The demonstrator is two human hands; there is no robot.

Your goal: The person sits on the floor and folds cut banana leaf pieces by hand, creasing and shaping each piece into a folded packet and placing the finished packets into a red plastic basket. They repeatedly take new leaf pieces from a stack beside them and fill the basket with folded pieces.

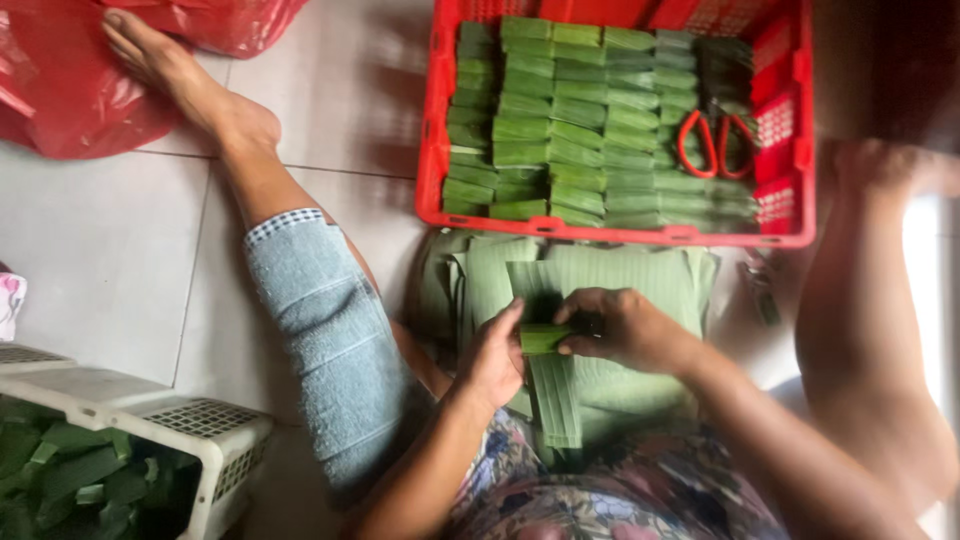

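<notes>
Person sat on the tiled floor (120, 260) with both hands low over the lap. The left hand (492, 355) and right hand (620, 325) each had fingers pinched onto a small folded leaf parcel (543, 338), held between them above a long leaf strip (556, 400) and a stack of flat leaves (620, 270). Just beyond sat a red crate (433, 130) packed with rows of finished parcels (560, 120), red scissors (715, 143) lying on top.

Both hands (560, 345) on folded leaf (543, 338)
</notes>
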